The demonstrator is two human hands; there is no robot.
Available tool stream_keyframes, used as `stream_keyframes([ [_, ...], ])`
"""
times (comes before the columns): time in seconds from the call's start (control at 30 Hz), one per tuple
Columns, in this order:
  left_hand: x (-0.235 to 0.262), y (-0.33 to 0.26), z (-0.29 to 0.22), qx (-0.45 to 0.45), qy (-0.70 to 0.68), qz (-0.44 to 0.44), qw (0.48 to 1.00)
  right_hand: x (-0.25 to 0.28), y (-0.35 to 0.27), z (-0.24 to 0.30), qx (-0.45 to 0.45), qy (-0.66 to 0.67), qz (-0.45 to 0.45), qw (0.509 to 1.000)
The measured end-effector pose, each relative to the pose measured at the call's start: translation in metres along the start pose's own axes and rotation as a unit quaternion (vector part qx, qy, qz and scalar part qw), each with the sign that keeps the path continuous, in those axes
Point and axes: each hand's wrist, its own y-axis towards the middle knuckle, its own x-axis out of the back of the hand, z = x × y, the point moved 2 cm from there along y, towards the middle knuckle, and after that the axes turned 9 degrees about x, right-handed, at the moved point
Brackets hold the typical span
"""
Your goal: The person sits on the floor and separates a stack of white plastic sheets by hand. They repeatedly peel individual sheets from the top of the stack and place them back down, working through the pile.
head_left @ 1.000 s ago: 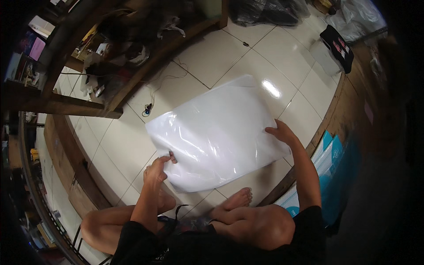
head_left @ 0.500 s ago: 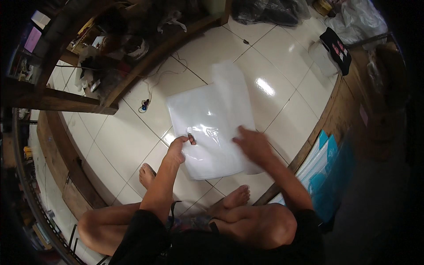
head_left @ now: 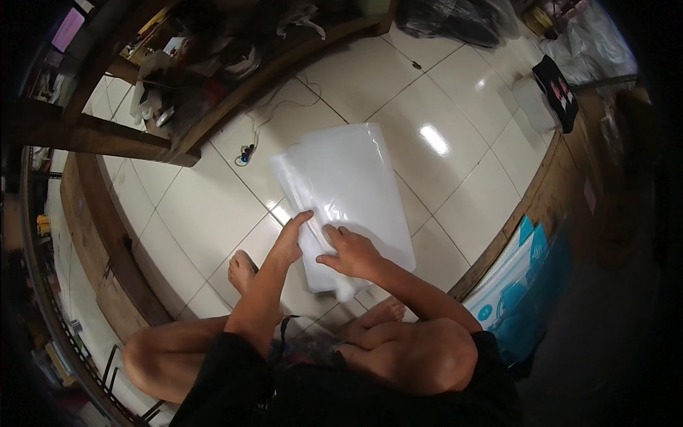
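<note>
A stack of thin, glossy, whitish see-through plastic sheets (head_left: 363, 185) lies on the tiled floor in front of me. Along its left side a strip of plastic is folded and bunched, with a crumpled end sticking out at the near edge. My left hand (head_left: 289, 240) grips that left edge, thumb on top and the other fingers hidden beneath. Across the near part of the stack reaches my right hand (head_left: 350, 252). Its fingers point left and rest on the bunched strip, thumb apart from them.
A wooden shelf (head_left: 284, 67) with clutter stands far left, a cord with small blue pieces (head_left: 246, 154) by its foot. Blue and white packages (head_left: 516, 277) lean at right beside a wooden ledge (head_left: 530, 203). A clear container (head_left: 535, 103) and a dark plastic bundle (head_left: 459, 21) sit farther back. My bare feet (head_left: 242, 270) flank the sheets.
My right hand has swept left from the stack's right side to its left part. The plastic raised at the far right now lies down, and a bunched strip shows along the left edge.
</note>
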Motion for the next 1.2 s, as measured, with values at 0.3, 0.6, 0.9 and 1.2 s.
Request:
stream_keyframes([
  [0.3,-0.002,0.005,0.001,-0.089,0.086,-0.030,0.992,-0.022,-0.035,-0.035,0.146,-0.192,-0.038,0.970],
  [0.6,0.005,0.012,0.005,-0.119,0.133,-0.053,0.983,-0.018,-0.039,-0.032,0.145,-0.181,0.003,0.973],
  [0.9,-0.009,0.005,-0.001,-0.119,0.147,-0.082,0.979,0.002,-0.045,-0.060,0.241,-0.175,0.037,0.954],
  [1.2,-0.009,0.016,0.004,-0.165,0.185,-0.126,0.961,0.025,-0.002,-0.054,0.243,-0.194,0.072,0.948],
])
